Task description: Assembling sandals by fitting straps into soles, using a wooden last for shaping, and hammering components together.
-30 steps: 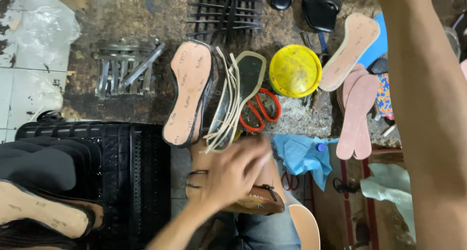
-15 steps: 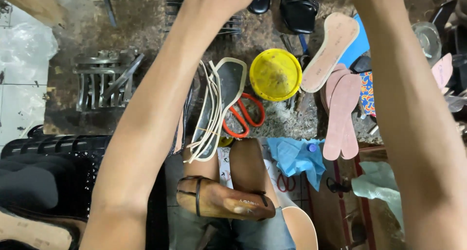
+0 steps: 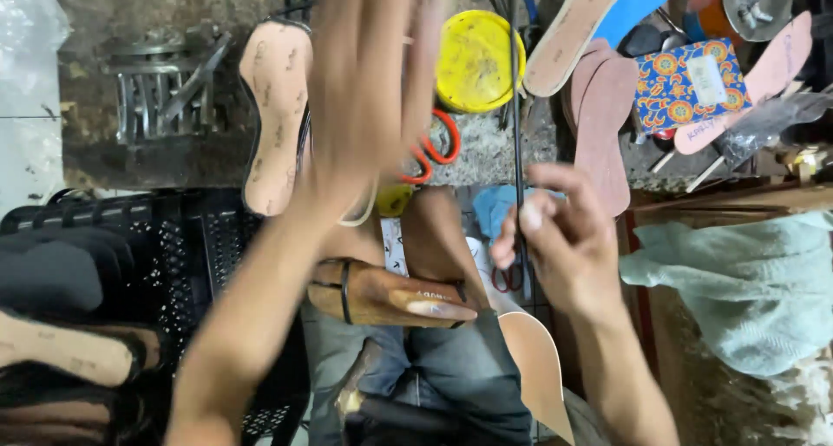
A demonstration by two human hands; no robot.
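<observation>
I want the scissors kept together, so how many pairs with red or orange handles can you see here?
2. One pair of scissors lies on the bench beside the yellow lid, partly behind the blurred left hand. A smaller pair sits just below the right hand. Others may be hidden.

**Materials and Finishes Around the Hands**

A thin, dark, smooth rod (image 3: 518,108) is pinched by the right hand (image 3: 560,238). Just left of that grip, a glossy brown wooden shoe form (image 3: 390,294) is seen on denim cloth. Beyond it, a matt tan insole (image 3: 273,116), a shiny yellow plastic lid (image 3: 477,60) and rough grey stone are seen.
</observation>
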